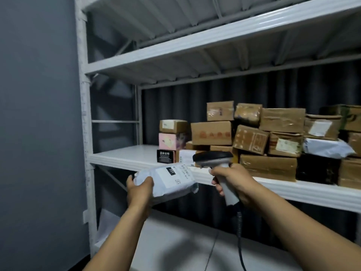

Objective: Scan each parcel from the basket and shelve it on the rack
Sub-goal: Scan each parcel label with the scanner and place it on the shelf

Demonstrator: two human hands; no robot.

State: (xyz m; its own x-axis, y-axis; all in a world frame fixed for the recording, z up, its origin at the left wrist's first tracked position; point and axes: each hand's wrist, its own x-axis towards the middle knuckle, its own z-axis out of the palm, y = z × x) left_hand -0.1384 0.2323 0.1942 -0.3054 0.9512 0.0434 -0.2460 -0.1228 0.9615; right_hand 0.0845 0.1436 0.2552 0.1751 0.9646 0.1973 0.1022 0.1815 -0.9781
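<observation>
My left hand (139, 188) grips the near end of a white plastic mailer parcel (172, 182) with a printed label facing up. It is held just below the front edge of the white metal rack's middle shelf (125, 156). My right hand (233, 181) grips the handle of a grey barcode scanner (213, 158). The scanner's dark head sits just above and to the right of the parcel's label. A black coiled cable hangs down from the handle. The basket is out of view.
Several cardboard boxes (269, 130) are stacked on the middle shelf from the centre to the right, along with a pink box (170, 141), a small black box (166, 156) and a white mailer (328, 147). The shelf's left end is bare. A grey wall stands at left.
</observation>
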